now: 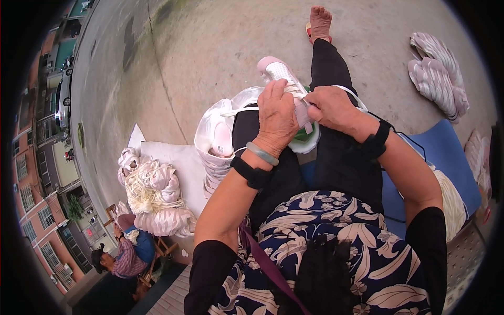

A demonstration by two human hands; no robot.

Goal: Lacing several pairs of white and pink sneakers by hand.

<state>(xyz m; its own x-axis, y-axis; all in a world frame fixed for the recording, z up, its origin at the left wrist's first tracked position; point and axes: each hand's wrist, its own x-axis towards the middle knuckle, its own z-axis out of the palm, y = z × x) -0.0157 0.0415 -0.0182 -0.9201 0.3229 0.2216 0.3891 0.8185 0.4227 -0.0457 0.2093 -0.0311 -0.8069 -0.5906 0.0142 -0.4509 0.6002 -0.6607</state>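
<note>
A white and pink sneaker (276, 69) lies between my knees, its toe pointing away from me. My left hand (276, 115) bends over the lacing, fingers closed on the shoelace (297, 92); their tips are partly hidden. On the shoe's right side my right hand (338, 109) pinches lace close to the tongue. White strands of lace trail to the left over my thigh and loop to the right over my other leg. Under the shoe shows a round white rim with green inside. Left of my knee, a white bag (207, 128) holds a pink and white shoe (222, 139).
Pale shoes and a tangle of cream laces (149, 184) lie on a whitish sheet (178, 157) at left. Rows of pinkish shoes (438, 76) rest on concrete at far right. Cream laces (449, 202) hang over a blue surface (446, 149). A person (126, 257) sits at lower left.
</note>
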